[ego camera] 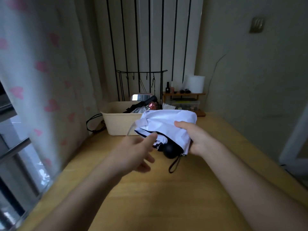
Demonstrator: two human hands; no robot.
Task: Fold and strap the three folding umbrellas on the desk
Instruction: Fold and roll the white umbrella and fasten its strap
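A white folding umbrella (166, 124) with dark trim is held above the wooden desk (163, 194), its loose canopy bunched around the shaft. Its round black handle (171, 151) points toward me, and a black wrist loop (174, 165) dangles from it. My right hand (198, 139) grips the canopy from the right side. My left hand (138, 152) is just left of the handle, fingers spread, the thumb touching the canopy's dark edge. Another collapsed umbrella, black and silver (138, 108), lies in the beige tub behind.
A beige plastic tub (120, 121) stands at the back of the desk with a black cord (93, 122) to its left. A small wooden shelf (185, 95) with bottles and a white roll sits at the back right. A heart-patterned curtain (41, 72) hangs along the left.
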